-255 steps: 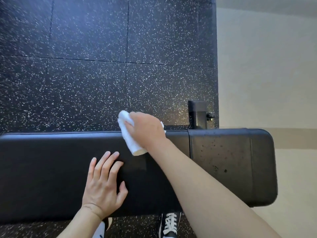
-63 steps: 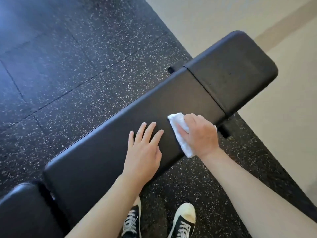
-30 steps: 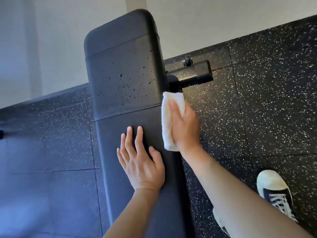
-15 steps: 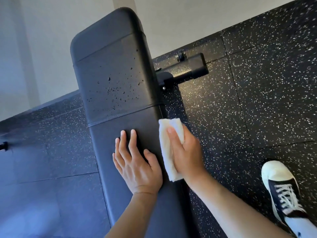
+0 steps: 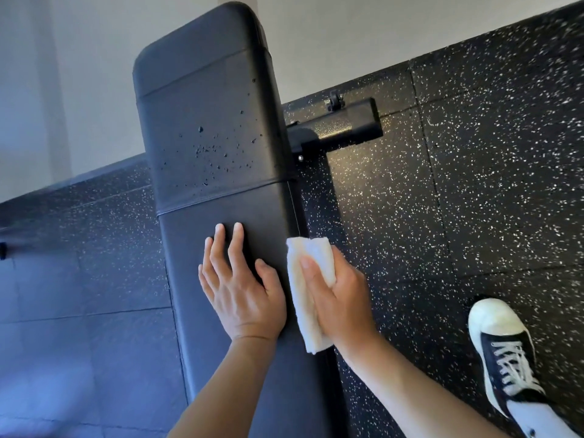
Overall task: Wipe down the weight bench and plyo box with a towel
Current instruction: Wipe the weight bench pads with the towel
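Two hands are at the weight bench (image 5: 221, 172). Left hand (image 5: 241, 292) lies flat on the pad, fingers straight and spread. Right hand (image 5: 339, 303) presses the folded white towel (image 5: 305, 292) against the bench's side edge, towel under its fingers, thumb wrapped over it.

- Weight bench (image 5: 218, 128), black padded, standing on the speckled rubber floor (image 5: 474, 200); dark specks scattered over its far pad.
- Left hand (image 5: 240, 286) resting flat on the near pad.
- Towel (image 5: 311, 279), white, folded, pressed by the right hand (image 5: 338, 298) against the bench's right edge.
- Sneaker (image 5: 502, 352) on the floor.
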`<state>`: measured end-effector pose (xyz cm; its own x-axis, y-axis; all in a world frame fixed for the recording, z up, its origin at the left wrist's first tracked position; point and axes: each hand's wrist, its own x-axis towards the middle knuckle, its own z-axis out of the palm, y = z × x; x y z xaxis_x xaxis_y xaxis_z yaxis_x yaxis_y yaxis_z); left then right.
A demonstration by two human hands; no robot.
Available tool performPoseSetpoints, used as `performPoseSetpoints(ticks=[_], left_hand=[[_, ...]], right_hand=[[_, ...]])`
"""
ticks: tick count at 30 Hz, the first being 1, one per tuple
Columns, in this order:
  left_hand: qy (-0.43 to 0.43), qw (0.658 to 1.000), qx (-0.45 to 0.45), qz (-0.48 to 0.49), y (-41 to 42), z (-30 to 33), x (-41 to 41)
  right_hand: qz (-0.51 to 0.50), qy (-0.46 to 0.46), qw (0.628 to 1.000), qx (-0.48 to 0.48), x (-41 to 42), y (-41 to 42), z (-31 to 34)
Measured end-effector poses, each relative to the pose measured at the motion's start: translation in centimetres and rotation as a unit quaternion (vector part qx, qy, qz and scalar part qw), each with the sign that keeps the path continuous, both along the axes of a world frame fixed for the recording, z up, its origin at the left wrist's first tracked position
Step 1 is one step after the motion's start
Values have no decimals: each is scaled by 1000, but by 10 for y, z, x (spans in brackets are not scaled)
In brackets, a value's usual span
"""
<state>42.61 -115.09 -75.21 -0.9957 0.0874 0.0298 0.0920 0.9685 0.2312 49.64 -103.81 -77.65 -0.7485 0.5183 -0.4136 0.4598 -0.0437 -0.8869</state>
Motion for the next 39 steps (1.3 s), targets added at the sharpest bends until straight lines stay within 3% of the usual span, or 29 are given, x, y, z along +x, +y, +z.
performPoseSetpoints(ticks=[8,18,28,36,39], left_hand=[[14,1000,4,1,-2,-3,0],[17,1000,2,-9,-2,-5,0],[-6,1000,-15,-4,-3,-1,-3],[-7,1000,-5,-6,-1,-2,-5],[4,1000,-4,-10,-3,-3,-4]], right_hand=[[-23,-22,999,-29,25,-14,-1],[-24,35,999,32,-100,37,-10],[2,-8,999,-31,29,-15,9],[-5,16,999,-36,-90,36,-8],[-10,27,999,-29,-88,32,-11]])
